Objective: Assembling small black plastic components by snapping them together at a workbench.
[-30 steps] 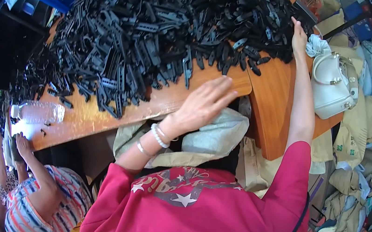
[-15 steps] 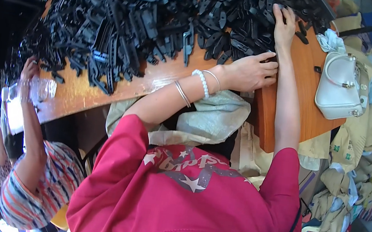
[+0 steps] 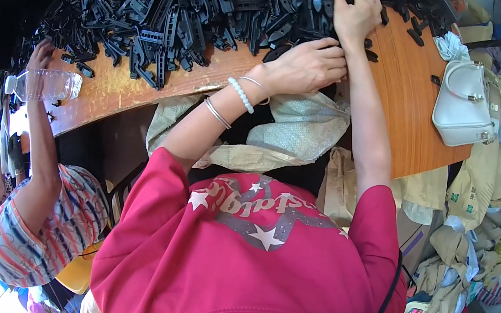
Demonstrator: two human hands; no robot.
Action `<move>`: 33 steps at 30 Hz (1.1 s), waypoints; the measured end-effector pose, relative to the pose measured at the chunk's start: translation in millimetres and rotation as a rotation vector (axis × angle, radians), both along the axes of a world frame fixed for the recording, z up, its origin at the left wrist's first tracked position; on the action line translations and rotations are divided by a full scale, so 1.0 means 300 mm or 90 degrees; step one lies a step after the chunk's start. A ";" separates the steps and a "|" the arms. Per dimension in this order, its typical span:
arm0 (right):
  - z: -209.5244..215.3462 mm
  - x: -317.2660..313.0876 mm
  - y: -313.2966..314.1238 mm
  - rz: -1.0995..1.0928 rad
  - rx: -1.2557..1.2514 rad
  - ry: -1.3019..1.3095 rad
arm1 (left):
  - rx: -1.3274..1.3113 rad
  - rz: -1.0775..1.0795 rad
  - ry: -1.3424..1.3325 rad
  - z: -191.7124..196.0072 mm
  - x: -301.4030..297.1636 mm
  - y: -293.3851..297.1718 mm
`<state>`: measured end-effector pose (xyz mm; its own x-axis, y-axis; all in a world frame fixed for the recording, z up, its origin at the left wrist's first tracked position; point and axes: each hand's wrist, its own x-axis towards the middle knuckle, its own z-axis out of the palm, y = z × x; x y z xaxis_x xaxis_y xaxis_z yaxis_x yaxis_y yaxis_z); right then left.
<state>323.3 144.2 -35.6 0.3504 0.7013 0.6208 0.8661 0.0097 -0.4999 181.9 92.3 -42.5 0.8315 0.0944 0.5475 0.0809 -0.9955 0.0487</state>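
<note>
A large heap of black plastic parts [image 3: 184, 11] covers the far part of the wooden table [image 3: 392, 93]. My right hand [image 3: 356, 15] reaches into the right side of this heap, thumb and fingers apart, touching the parts. Nothing shows gripped in it. My left hand [image 3: 310, 66] is at the near table edge, close beside my right wrist. Its fingers are bent and close together, and whatever lies under them is hidden. A bead bracelet [image 3: 241, 95] and metal bangles circle my left wrist and forearm.
A white handbag [image 3: 462, 111] stands on the table's right side near several loose black parts [image 3: 415, 36]. Pale woven sacking [image 3: 299, 125] hangs below the table edge. At the left, a co-worker's hand [image 3: 39, 56] is behind a clear plastic bottle [image 3: 51, 86]. Sacks and cloth [image 3: 451, 265] are piled at the right.
Both my hands have moved left, the right one further into view over the heap. My left hand has risen slightly. The view has shifted, and the co-worker's bottle shows more clearly.
</note>
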 end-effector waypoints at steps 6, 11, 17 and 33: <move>0.082 -0.046 -0.008 0.132 -0.024 0.009 | -0.041 0.045 -0.021 0.010 -0.029 -0.016; 0.061 0.179 -0.099 0.265 -0.015 0.089 | 0.130 0.113 0.010 0.015 -0.010 -0.035; -0.023 0.247 -0.357 0.099 -0.089 -0.069 | 0.036 0.209 0.023 -0.001 -0.016 -0.014; -0.025 0.237 -0.393 0.070 -0.191 -0.042 | 0.006 0.168 -0.048 0.004 -0.057 -0.074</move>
